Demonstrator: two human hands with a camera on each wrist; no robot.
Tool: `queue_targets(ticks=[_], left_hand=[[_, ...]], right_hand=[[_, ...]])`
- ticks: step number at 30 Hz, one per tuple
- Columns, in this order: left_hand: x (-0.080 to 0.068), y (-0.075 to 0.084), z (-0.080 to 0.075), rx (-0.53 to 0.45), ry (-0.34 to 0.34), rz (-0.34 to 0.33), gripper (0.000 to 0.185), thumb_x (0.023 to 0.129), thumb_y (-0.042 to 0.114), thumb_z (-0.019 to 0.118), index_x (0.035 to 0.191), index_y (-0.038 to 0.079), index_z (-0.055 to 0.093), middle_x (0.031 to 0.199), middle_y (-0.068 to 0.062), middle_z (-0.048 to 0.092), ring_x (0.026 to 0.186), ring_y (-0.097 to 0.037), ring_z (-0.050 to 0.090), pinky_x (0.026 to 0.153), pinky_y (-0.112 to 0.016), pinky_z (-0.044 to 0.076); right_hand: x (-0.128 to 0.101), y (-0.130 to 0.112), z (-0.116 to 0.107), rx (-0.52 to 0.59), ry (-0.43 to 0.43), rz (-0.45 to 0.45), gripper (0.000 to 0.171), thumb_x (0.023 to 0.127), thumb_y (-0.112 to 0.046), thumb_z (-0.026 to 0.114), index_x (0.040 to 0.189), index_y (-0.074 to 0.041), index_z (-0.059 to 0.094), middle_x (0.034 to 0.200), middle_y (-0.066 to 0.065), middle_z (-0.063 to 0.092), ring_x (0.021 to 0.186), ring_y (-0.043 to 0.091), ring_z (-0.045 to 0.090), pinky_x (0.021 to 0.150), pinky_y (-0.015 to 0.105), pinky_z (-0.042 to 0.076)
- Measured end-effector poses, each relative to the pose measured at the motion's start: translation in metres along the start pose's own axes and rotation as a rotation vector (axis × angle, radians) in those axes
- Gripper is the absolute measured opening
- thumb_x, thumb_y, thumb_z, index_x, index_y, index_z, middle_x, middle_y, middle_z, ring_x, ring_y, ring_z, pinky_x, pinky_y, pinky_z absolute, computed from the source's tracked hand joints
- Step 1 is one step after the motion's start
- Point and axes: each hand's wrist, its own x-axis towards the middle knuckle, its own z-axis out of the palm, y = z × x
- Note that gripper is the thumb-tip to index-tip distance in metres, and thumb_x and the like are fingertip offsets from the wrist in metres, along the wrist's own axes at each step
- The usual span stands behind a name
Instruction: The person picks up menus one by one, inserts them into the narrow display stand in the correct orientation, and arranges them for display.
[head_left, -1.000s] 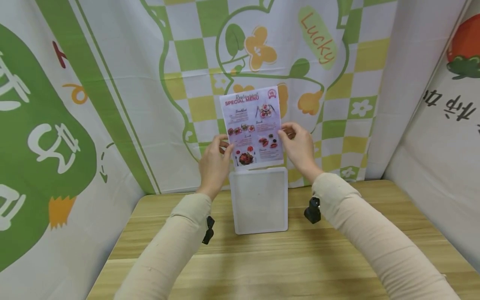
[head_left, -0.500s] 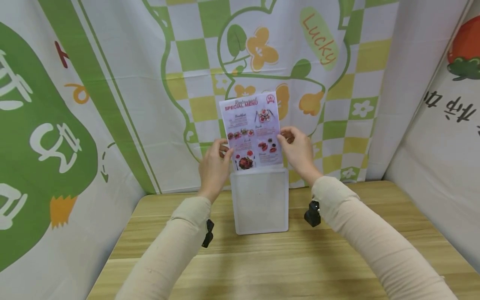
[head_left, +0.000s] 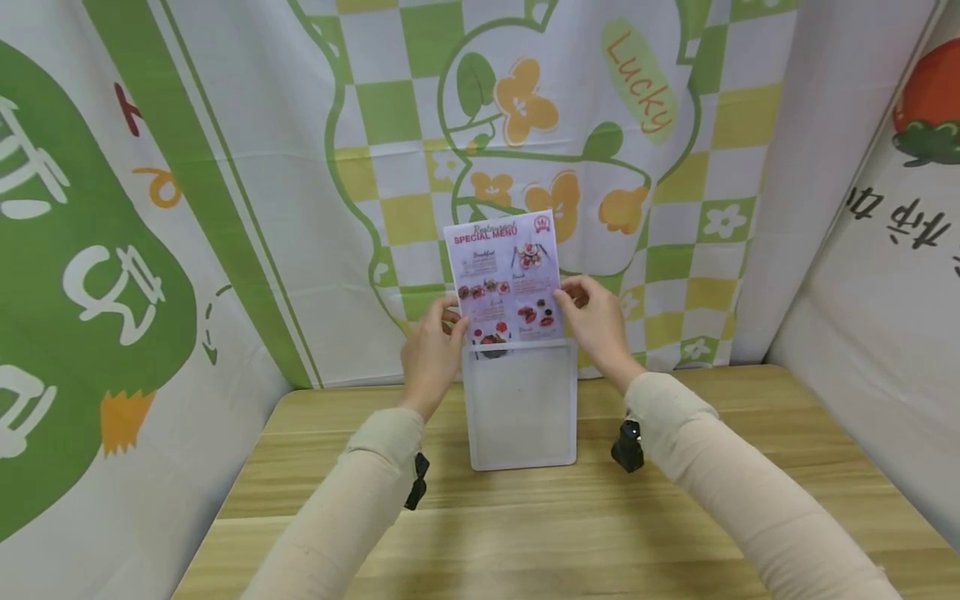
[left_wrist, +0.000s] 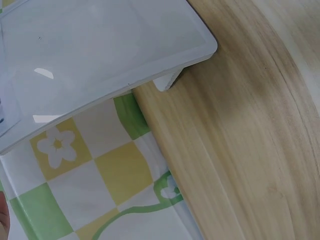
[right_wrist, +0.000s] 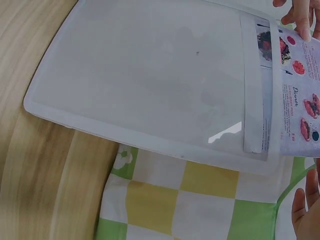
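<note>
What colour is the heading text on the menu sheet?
Red on a pale pink menu sheet, clearest in the head view.

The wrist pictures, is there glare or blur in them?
Left wrist view: small bright glints on the clear stand, and the table looks soft. Right wrist view: one glint on the stand, while the menu print stays sharp.

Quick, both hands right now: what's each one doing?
Left hand: pinches the left edge of the menu card.
Right hand: pinches the card's right edge, above the clear stand.
</note>
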Motion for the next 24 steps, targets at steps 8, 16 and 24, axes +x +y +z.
queue_targets(ticks=[8,16,24], left_hand=[[-0.001,-0.001,0.004,0.028,-0.041,-0.056,0.030,0.098,0.029,0.063,0.124,0.012,0.059,0.102,0.000,0.070,0.086,-0.018,0.064,0.069,-0.036,0.050],[-0.003,0.000,0.006,0.043,-0.033,-0.057,0.026,0.098,0.029,0.063,0.120,0.013,0.060,0.100,0.000,0.070,0.084,-0.017,0.064,0.066,-0.035,0.049],[-0.009,-0.002,0.008,0.062,-0.029,-0.041,0.024,0.097,0.027,0.065,0.115,0.011,0.062,0.099,-0.002,0.071,0.083,-0.018,0.065,0.066,-0.036,0.050]], right_hand=[[-0.013,0.011,0.000,0.015,-0.016,0.001,0.020,0.097,-0.015,0.065,0.109,0.002,0.066,0.100,0.015,0.068,0.087,0.026,0.060,0.075,0.032,0.048],[-0.022,0.024,0.002,-0.001,-0.041,0.001,0.019,0.096,-0.012,0.067,0.107,0.003,0.067,0.099,0.016,0.068,0.086,0.026,0.060,0.073,0.031,0.047],[-0.020,0.024,0.001,0.014,-0.045,0.007,0.021,0.096,-0.013,0.066,0.110,0.002,0.065,0.103,0.016,0.067,0.090,0.027,0.059,0.077,0.034,0.048]])
